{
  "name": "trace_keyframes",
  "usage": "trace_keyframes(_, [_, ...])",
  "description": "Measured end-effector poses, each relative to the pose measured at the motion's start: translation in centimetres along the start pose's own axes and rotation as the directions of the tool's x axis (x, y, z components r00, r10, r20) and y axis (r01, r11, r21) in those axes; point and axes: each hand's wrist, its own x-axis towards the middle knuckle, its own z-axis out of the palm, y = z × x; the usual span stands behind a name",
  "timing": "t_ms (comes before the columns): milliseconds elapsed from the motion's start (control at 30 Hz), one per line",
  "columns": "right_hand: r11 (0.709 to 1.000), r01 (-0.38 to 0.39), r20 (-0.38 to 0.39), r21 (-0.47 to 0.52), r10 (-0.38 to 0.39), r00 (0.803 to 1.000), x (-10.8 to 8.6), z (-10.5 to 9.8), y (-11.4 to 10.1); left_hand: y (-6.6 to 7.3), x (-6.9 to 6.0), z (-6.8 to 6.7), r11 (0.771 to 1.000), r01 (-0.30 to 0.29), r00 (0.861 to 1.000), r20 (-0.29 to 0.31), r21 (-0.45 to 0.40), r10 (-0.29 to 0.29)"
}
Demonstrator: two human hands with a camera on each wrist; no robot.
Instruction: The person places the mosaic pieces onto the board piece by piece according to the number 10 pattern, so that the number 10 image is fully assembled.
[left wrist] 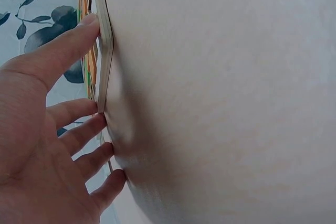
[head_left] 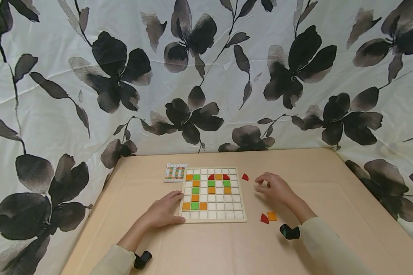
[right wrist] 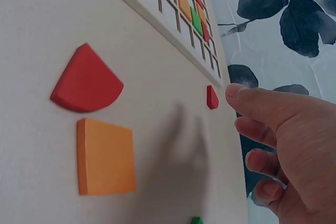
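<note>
A white grid board [head_left: 216,220] lies on the table, with orange, green and red tiles in some of its cells. My left hand [head_left: 160,211] rests against the board's left side, thumb at the near corner, fingers spread along the edge [left wrist: 107,51]. To the right of the board, my right hand [head_left: 275,188] hovers above the table with loosely bent fingers and nothing in them. Nearest to it lies a red quarter-round tile [head_left: 245,177], close to the board's far right corner. A second red quarter-round tile [right wrist: 86,82] lies beside an orange square tile [right wrist: 107,157], nearer to me.
A small printed pattern card [head_left: 172,172] lies at the board's far left corner, partly behind the board. The right wrist view shows part of a green piece [right wrist: 197,220] at its bottom edge. Floral cloth [head_left: 192,76] hangs behind the wooden table [head_left: 206,248].
</note>
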Motion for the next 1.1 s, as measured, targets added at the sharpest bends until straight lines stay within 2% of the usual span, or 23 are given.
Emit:
trace_keyframes(267, [0.999,-0.038,-0.008,-0.019,0.038,0.999,-0.9,-0.4,1.3,0.0,-0.1,0.0,1.000,-0.004,1.000,-0.001,-0.008,0.004])
trace_keyframes(600, [0.999,-0.029,-0.015,-0.035,0.028,0.999,-2.6,-1.2,3.4,0.0,-0.3,-0.1,1.000,-0.012,1.000,-0.003,0.010,0.012])
trace_keyframes(1100, [0.996,-0.059,-0.040,-0.059,0.057,0.998,-4.4,-1.8,6.1,0.0,-0.2,0.0,1.000,-0.005,1.000,-0.003,0.009,0.005])
